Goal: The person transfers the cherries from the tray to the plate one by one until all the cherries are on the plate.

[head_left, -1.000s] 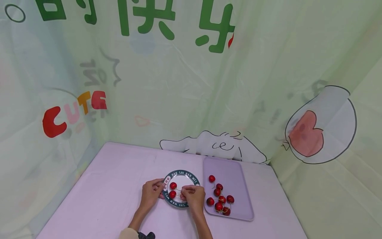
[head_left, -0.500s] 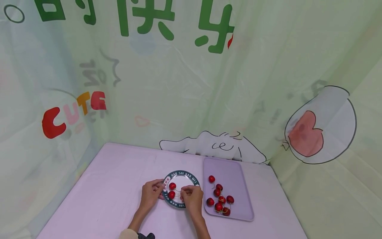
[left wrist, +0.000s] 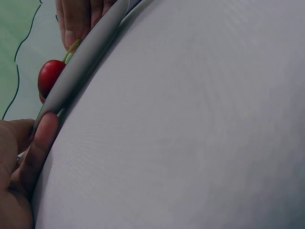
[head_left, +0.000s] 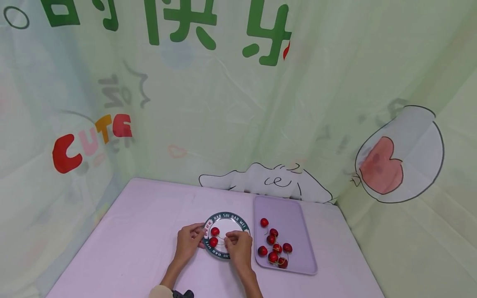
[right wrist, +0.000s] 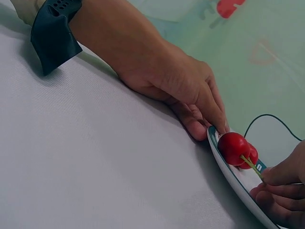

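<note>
A round plate (head_left: 232,224) with a dark green lettered rim lies on the table in the head view. My left hand (head_left: 188,241) grips its left rim, thumb above and fingers below. Two red cherries (head_left: 215,231) sit side by side on the plate's left part. Over the right part, my right hand (head_left: 239,247) pinches a green cherry stem (right wrist: 253,166) between thumb and finger. In the right wrist view, one cherry (right wrist: 232,148) partly hides the other. From the left wrist view, the plate's edge (left wrist: 81,67) covers much of its top.
To the right of the plate is a lilac tray (head_left: 294,223) with several stemmed cherries (head_left: 273,257), mostly toward its front. The tablecloth (head_left: 156,207) is pale pink. Printed curtains (head_left: 223,124) rise behind the table and along its sides.
My right hand has shifted slightly left, and the two cherries on the plate have edged left with it. My left hand stays on the rim, and the tray has not changed.
</note>
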A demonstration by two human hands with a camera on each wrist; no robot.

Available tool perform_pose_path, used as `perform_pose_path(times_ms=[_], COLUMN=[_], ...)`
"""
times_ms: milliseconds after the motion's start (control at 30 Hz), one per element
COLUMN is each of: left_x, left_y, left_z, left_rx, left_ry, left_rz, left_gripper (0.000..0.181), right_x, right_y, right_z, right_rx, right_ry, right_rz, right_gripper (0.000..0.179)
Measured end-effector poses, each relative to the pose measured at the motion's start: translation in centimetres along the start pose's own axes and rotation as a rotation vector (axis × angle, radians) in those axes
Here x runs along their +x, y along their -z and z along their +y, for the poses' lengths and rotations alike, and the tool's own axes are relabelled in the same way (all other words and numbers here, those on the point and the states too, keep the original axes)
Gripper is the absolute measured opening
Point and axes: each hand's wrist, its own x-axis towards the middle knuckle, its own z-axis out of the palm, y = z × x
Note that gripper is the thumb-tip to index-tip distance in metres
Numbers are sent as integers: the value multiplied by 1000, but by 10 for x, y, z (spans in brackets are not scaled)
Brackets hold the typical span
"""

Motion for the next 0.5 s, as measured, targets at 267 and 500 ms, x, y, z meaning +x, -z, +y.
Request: perform_pose_path(times_ms=[267,500], left_x=[1,0], left_y=[0,0], left_z=[0,1], left_rx=[9,7], left_ry=[5,5], left_rz=[3,-1], left_gripper=[31,32], right_x=[-1,-1], right_y=[0,0], right_z=[0,1], right_rx=[-23,-58], right_ry=[21,26], right_rz=[2,4], right_gripper=[11,12])
